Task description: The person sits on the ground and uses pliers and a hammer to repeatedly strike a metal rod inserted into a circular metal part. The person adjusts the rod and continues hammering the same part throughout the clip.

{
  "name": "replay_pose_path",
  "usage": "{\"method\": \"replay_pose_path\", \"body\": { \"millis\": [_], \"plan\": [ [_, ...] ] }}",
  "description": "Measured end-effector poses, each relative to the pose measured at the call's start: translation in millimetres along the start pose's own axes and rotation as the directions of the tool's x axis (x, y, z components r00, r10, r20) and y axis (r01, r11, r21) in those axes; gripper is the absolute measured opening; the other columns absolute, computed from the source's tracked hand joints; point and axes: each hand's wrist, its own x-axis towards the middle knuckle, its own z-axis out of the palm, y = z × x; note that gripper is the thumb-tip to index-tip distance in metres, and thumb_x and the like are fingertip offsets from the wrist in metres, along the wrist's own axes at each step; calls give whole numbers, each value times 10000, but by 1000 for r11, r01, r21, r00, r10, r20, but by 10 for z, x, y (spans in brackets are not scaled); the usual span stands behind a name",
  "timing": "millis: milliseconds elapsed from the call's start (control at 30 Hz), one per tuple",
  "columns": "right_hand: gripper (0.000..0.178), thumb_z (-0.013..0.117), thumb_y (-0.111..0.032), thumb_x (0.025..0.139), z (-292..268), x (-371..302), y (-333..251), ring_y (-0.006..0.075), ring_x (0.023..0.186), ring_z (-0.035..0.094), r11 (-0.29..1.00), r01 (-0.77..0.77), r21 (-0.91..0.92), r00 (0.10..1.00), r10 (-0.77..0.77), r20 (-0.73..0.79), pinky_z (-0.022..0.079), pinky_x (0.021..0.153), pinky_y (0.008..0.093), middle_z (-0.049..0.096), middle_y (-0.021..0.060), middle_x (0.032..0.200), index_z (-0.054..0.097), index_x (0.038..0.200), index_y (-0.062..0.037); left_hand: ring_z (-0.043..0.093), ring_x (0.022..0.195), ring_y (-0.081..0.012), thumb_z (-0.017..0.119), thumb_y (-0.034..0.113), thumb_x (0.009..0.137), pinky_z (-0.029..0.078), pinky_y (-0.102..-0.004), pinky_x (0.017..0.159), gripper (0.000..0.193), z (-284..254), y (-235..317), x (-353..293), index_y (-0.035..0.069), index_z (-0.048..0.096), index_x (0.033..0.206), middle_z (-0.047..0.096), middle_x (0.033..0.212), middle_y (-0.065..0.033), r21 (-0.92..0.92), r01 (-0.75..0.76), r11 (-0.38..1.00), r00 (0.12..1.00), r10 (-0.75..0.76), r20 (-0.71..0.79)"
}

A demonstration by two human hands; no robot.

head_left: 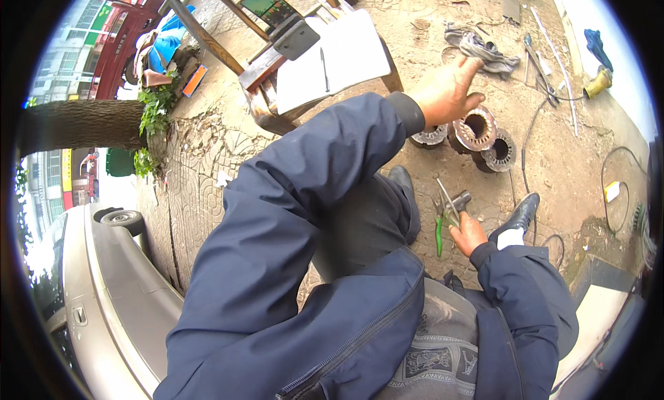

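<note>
My left hand point(448, 93) reaches over the dirt ground with its fingers stretched out and thumb apart, holding nothing visible. Just beneath it stand three slotted metal rings like motor stators: a rusty one point(457, 134), a grey one point(508, 153) and one partly hidden point(430, 135). A crumpled grey cloth point(482, 50) lies beyond my fingertips. Lower down, my right hand point(470, 234) is closed around a slim metal tool point(446, 194), whose lower end is hidden. Close by are green-handled pliers point(438, 235) and a dark, hammer-like head point(459, 200).
A wooden chair point(207, 40) at the upper left bears a white sheet point(353, 57) with a pen point(324, 69). Cables point(527, 133) trail along the right near long-handled tools point(539, 68). My shoes point(520, 216) flank the work area. A car point(117, 282) stands at left.
</note>
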Motion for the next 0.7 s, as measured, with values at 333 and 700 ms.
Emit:
{"method": "replay_pose_path", "body": {
  "millis": [333,700],
  "plan": [
    [227,593,-270,1054,-1656,-589,-972,70,551,404,459,146,877,945,198,-261,314,456,248,428,-10,749,447,1095,-102,702,1079,-234,748,516,955,574,-359,903,754,-85,582,-35,-117,585,1330,711,1154,-207,-293,344,892,936,-301,185],
    [344,528,-367,1110,-1749,-619,-1101,88,592,533,559,527,640,657,210,-724,408,478,238,565,10,778,590,1168,-34,666,1229,-252,703,223,994,471,-423,1144,443,44,1352,-391,-28,639,1354,684,1336,-169,-870,492,40,871,-22,491]
  ]
}}
